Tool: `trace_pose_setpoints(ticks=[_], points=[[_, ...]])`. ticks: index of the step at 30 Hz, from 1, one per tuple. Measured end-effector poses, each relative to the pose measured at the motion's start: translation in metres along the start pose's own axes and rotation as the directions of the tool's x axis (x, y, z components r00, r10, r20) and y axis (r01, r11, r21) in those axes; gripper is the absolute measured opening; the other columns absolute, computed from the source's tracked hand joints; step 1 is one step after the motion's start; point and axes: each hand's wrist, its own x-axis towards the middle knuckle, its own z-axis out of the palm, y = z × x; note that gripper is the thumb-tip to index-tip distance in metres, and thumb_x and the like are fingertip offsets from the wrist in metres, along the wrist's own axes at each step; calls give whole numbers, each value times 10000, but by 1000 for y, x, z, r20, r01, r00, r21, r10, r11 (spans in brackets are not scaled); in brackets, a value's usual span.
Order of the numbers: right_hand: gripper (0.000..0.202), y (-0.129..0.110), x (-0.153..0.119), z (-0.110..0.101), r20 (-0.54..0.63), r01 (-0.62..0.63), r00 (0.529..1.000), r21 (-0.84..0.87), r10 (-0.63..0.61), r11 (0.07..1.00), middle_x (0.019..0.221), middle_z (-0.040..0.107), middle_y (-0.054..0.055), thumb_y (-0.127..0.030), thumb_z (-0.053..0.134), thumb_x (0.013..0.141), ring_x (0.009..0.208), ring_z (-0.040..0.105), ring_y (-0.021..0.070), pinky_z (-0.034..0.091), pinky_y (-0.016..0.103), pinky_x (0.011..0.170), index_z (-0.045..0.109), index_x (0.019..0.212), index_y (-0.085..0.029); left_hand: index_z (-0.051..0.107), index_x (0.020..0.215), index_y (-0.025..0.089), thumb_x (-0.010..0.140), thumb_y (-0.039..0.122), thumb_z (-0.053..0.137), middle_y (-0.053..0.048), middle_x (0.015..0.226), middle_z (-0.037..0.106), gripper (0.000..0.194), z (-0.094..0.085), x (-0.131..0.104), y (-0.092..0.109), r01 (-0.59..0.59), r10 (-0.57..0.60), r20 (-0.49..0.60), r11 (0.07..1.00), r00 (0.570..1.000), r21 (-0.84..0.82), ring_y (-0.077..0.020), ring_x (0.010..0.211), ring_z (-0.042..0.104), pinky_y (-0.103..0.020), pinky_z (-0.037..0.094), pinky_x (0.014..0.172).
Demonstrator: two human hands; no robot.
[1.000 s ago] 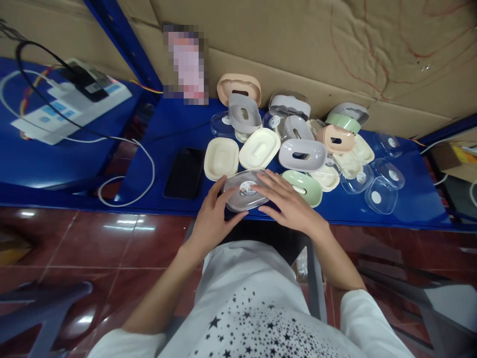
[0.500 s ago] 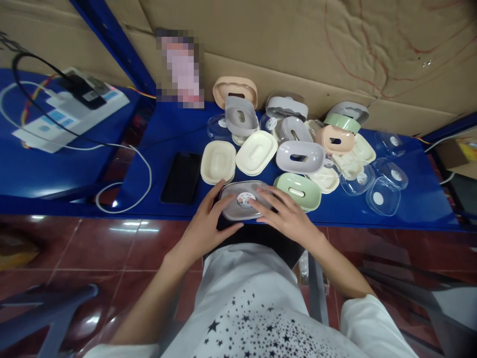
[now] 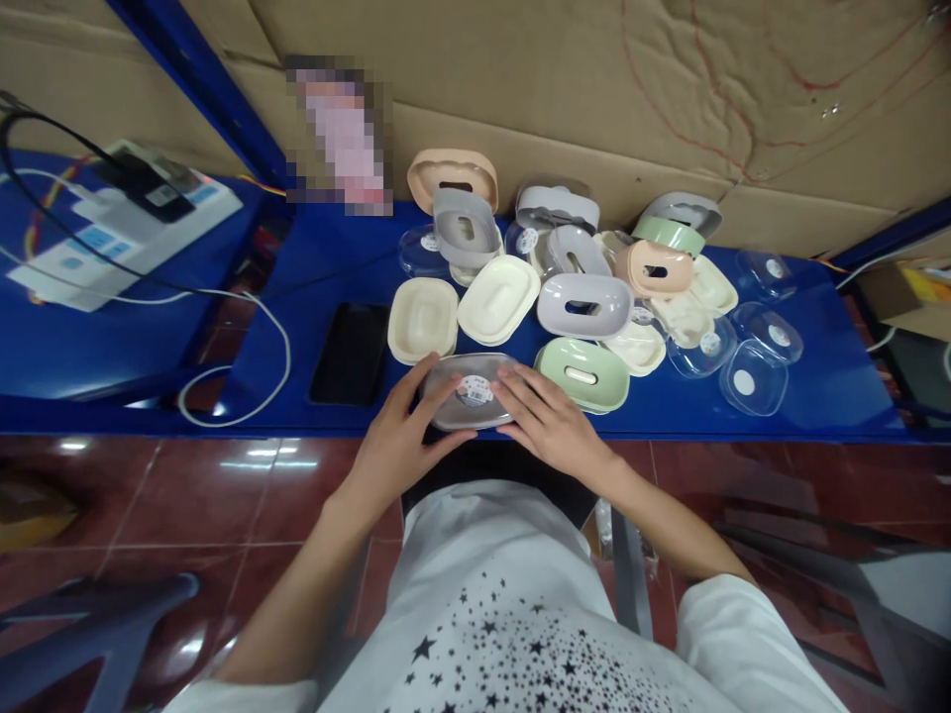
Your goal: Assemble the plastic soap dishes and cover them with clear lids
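Note:
Between my hands, at the front edge of the blue table, is a grey oval soap box (image 3: 486,411) with a clear lid and a round printed sticker. My left hand (image 3: 405,426) grips its left end, fingers over the top and thumb along the near side. Around the right end curl the fingers of my right hand (image 3: 550,421), their tips on the lid. A green slotted soap dish (image 3: 583,374) lies just right of my right hand. Beyond the box lie a cream dish (image 3: 423,319) and a second cream dish (image 3: 499,299).
Grey, peach and cream dish parts are heaped farther back, with a lilac slotted tray (image 3: 586,307) in front. Several clear lids (image 3: 754,378) lie at the right. A black phone (image 3: 348,354), a white cable (image 3: 286,347) and a power strip (image 3: 126,233) are at the left.
My right fingertips have drawn back from the sticker toward the lid's right side. The sticker looks different now, with a barcode showing. The whole view has shifted slightly.

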Motion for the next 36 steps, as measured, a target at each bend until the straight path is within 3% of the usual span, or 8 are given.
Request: trace_pose_setpoints(ticks=[3, 7, 11, 15, 22, 27, 33, 36], points=[[932, -3, -12, -3, -26, -27, 999, 9, 27, 1000, 1722, 464, 127, -446, 578, 1111, 1616, 442, 278, 346, 513, 1365, -24, 1782, -209, 406, 1649, 351, 997, 440, 758, -174, 1709, 406, 746, -1, 0, -1, 42, -42, -15, 999, 999, -15, -381, 1557, 500, -585, 514, 1227], [844, 6, -49, -17, -142, -275, 953, -22, 269, 961, 1659, 563, 99, -398, 624, 1097, 1543, 541, 304, 306, 572, 1350, 139, 1783, -313, 369, 1676, 328, 975, 335, 783, -190, 1790, 254, 815, -1, -5, 5, 77, -73, -97, 996, 993, 44, -443, 1629, 367, -666, 465, 1239], [600, 36, -69, -39, -217, -391, 900, -20, 377, 920, 1617, 615, 69, -250, 529, 1123, 1505, 577, 309, 382, 582, 1275, 391, 1701, -337, 468, 1623, 304, 894, 160, 811, -157, 1751, 368, 819, 7, -6, 38, -141, 170, -235, 981, 957, 133, -397, 1591, 435, -605, 466, 1251], [467, 77, -48, -56, -224, -417, 892, -76, 392, 906, 1644, 585, 55, -239, 426, 1147, 1556, 514, 307, 383, 588, 1272, 559, 1588, -315, 591, 1495, 210, 950, 140, 711, -165, 1539, 628, 562, 31, 19, 83, -383, 388, -67, 920, 919, 81, -316, 1445, 604, -474, 564, 1158], [342, 117, -23, -51, -78, -334, 941, -71, 329, 940, 1483, 724, 71, -339, 538, 1129, 1479, 588, 322, 375, 610, 1267, 743, 1390, -256, 638, 1443, 146, 979, 74, 605, -176, 1453, 685, 471, 71, 63, 102, -395, 378, 118, 894, 918, 210, -334, 1364, 646, -550, 489, 1193], [358, 117, -31, -49, -153, -347, 921, 88, 357, 934, 1402, 768, 77, -356, 535, 1124, 1393, 658, 278, 478, 541, 1221, 737, 1406, -265, 686, 1375, 222, 937, 23, 597, -128, 1287, 741, 489, 71, 55, 96, -376, 363, 101, 894, 926, 241, -297, 1169, 692, -520, 511, 1036], [581, 134, -38, -48, -142, -379, 905, 157, 401, 912, 1798, 347, 97, -455, 502, 1125, 1694, 275, 298, 295, 623, 1353, 455, 1674, -269, 656, 1434, 224, 937, 28, 604, -129, 1338, 735, 537, 69, 52, 95, -369, 354, 103, 899, 930, 238, -305, 1235, 670, -509, 476, 1050], [707, 155, -54, -50, -39, -471, 878, 108, 478, 875, 1722, 481, 118, -566, 629, 1054, 1644, 379, 364, 310, 705, 1310, 449, 1677, -285, 672, 1416, 229, 939, 22, 610, -117, 1324, 748, 524, 69, 50, 93, -380, 370, 86, 902, 925, 205, -288, 1211, 681, -492, 473, 1048]])
